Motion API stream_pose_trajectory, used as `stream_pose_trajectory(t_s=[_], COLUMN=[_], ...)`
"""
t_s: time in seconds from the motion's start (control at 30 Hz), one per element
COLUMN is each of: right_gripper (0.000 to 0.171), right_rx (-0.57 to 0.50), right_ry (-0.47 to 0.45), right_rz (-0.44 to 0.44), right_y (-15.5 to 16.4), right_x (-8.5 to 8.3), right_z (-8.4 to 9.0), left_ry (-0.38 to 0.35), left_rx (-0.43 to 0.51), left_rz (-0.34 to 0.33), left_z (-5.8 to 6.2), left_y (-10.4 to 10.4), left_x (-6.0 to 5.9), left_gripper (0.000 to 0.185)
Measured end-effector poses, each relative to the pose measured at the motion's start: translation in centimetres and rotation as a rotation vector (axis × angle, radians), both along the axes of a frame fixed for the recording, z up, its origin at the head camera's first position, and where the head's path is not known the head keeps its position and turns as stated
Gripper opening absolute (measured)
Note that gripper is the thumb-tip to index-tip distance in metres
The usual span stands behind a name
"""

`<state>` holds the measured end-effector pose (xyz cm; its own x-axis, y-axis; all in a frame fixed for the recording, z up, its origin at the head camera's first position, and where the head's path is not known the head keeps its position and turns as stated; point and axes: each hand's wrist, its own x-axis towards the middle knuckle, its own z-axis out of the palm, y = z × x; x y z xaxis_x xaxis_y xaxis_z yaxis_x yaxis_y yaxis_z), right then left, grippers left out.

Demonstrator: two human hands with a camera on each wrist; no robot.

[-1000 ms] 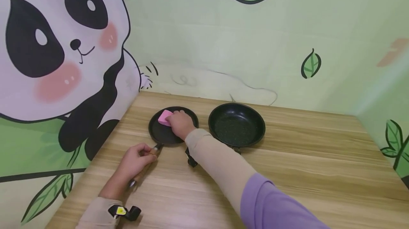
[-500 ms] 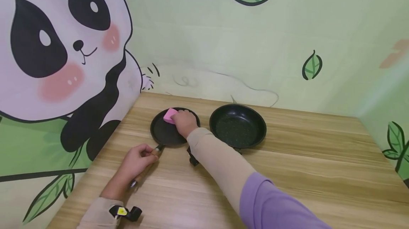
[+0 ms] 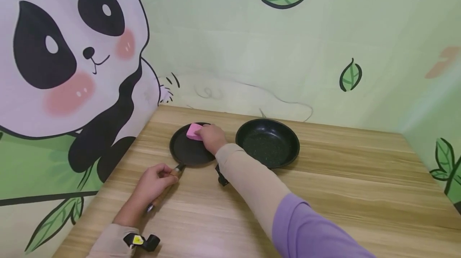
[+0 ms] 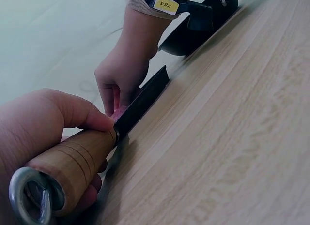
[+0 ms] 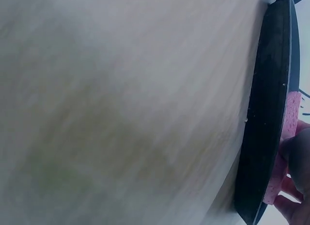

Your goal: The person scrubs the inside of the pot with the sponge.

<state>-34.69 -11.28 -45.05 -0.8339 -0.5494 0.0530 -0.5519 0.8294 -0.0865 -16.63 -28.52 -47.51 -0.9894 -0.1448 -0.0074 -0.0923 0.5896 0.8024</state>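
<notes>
A small flat black pan (image 3: 187, 150) lies on the wooden table (image 3: 324, 194) near the left wall. My left hand (image 3: 154, 181) grips its wooden handle (image 4: 72, 159), which ends in a metal ring (image 4: 29, 196). My right hand (image 3: 212, 138) holds a pink sponge (image 3: 194, 131) pressed onto the far part of the pan's surface. In the right wrist view the pan's rim (image 5: 266, 118) is seen edge-on, with the sponge (image 5: 286, 147) behind it under my fingers (image 5: 298, 157). In the left wrist view the right hand (image 4: 123, 75) stands on the pan (image 4: 145, 101).
A deeper black frying pan (image 3: 267, 143) sits just right of the small one, close to my right forearm. Walls with a panda and leaf pattern close in the table at the left, back and right. Bare wood stretches to the right and front.
My right hand has slid the pink sponge toward the pan's far right edge. The left hand has stayed on the handle.
</notes>
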Motion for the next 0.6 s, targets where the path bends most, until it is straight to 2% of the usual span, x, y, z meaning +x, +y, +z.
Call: stream_pose_trajectory(t_s=[0.13, 0.3, 0.6], right_gripper=[0.036, 0.036, 0.035], right_rx=[0.027, 0.047, 0.033], right_ry=[0.011, -0.001, 0.003], right_rz=[0.018, 0.038, 0.063], right_y=[0.2, 0.8, 1.7], right_x=[-0.2, -0.2, 0.0], right_z=[0.1, 0.2, 0.3], left_ry=[0.005, -0.027, -0.037], left_rx=[-0.007, -0.007, -0.026], left_rz=[0.003, 0.004, 0.006], left_z=[0.2, 0.4, 0.2], left_y=[0.1, 0.5, 0.6], left_x=[0.0, 0.3, 0.2], left_gripper=[0.02, 0.021, 0.025])
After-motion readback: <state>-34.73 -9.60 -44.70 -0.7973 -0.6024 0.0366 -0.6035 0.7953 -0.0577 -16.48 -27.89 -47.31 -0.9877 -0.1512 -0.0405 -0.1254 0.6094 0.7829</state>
